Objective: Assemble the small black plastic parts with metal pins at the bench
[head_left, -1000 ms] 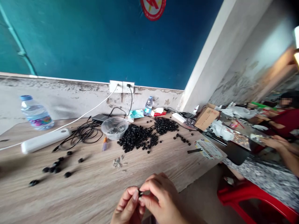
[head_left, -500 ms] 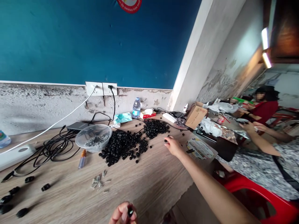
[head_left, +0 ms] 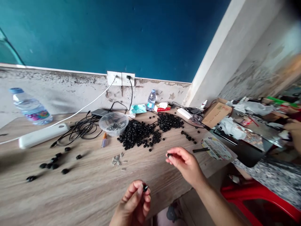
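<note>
My left hand [head_left: 134,201], low in the middle of the view, pinches a small black round piece [head_left: 145,188] with a pale glint on it. Further right and higher, my right hand [head_left: 187,164] grips another small black piece [head_left: 169,155] between thumb and fingertips. The two hands are apart above the wooden table [head_left: 94,191]. Beyond them lies a heap of small black round pieces [head_left: 135,135], with a second heap [head_left: 169,121] to its right. Several short metal pins [head_left: 116,160] are scattered on the tabletop left of my hands.
A clear bowl of metal pins [head_left: 114,124] stands beside the heap, near an orange-capped small bottle [head_left: 104,140]. Loose black pieces [head_left: 54,159], cables [head_left: 82,127] and a white power strip [head_left: 43,135] lie left. At right are a cardboard box [head_left: 216,113] and red chair [head_left: 261,194].
My right hand has drawn back toward my left hand, carrying a black piece. My left hand has risen further into view. The camera has turned left.
</note>
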The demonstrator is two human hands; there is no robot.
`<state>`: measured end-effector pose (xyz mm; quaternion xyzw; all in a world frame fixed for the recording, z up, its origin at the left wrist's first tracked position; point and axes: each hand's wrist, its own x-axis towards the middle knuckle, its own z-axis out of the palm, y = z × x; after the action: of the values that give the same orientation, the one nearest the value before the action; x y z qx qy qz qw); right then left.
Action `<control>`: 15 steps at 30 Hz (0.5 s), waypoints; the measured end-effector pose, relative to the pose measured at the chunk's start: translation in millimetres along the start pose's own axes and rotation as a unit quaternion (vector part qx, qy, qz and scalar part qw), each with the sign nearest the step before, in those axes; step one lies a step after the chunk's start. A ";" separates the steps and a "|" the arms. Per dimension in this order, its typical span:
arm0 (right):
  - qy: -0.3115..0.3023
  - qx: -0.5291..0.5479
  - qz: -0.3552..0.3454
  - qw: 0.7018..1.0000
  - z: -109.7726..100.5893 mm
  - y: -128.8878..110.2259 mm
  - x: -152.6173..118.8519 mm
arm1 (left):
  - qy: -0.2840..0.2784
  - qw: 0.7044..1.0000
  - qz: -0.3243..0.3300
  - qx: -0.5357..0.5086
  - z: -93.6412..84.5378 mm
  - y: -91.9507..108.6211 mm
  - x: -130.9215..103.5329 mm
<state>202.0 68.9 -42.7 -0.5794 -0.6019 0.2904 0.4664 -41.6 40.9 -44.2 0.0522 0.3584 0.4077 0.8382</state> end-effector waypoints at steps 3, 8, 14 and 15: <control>-0.002 0.107 -0.031 0.994 25.9 -38.9 -49.4 | -0.026 0.999 0.002 -0.037 10.3 -5.5 -12.5; 0.012 0.027 -0.089 0.996 55.5 -66.2 -88.6 | -0.111 0.990 0.020 -0.086 14.2 -17.1 -31.4; 0.065 0.005 -0.128 0.990 74.8 -73.3 -106.6 | -0.143 0.976 0.042 -0.159 3.2 -26.5 -45.4; 0.069 -0.001 -0.123 0.990 75.3 -75.0 -108.6 | -0.149 0.975 0.041 -0.163 1.5 -27.4 -46.8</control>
<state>90.8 -33.9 -30.2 -0.5198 -0.6357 0.1895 0.5383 -42.1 -10.6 -27.3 -0.0100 0.1561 0.4823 0.8619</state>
